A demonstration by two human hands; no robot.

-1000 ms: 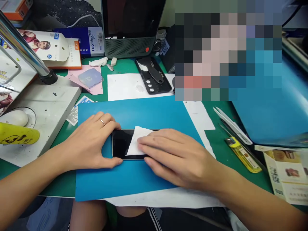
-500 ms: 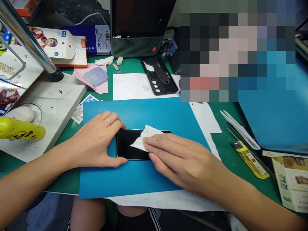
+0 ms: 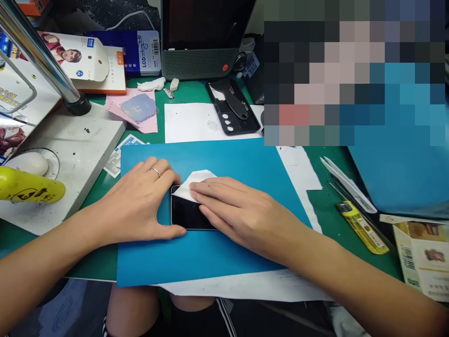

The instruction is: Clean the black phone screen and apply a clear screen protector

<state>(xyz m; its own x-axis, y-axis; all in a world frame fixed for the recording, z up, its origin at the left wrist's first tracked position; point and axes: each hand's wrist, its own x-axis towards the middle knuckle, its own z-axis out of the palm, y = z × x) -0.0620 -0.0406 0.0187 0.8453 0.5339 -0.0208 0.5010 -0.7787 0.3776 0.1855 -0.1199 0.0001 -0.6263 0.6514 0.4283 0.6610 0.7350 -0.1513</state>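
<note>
A black phone (image 3: 185, 213) lies screen up on a blue mat (image 3: 210, 255). My left hand (image 3: 140, 201), with a ring on one finger, clamps the phone's left end between thumb and fingers. My right hand (image 3: 235, 210) lies flat across the phone, fingers pressed together on a white wipe (image 3: 194, 180) at the screen's upper left corner. Most of the phone is hidden under the right hand.
A black phone case (image 3: 233, 110) and white paper (image 3: 185, 124) lie behind the mat. Tweezers (image 3: 347, 185) and a yellow lighter (image 3: 361, 227) sit at the right. A white stand base (image 3: 70, 154), a yellow tool (image 3: 28, 187) and product boxes (image 3: 91, 61) are at the left.
My right hand has slid the white wipe leftward and up across the screen, toward the left hand. The left hand keeps its hold on the phone.
</note>
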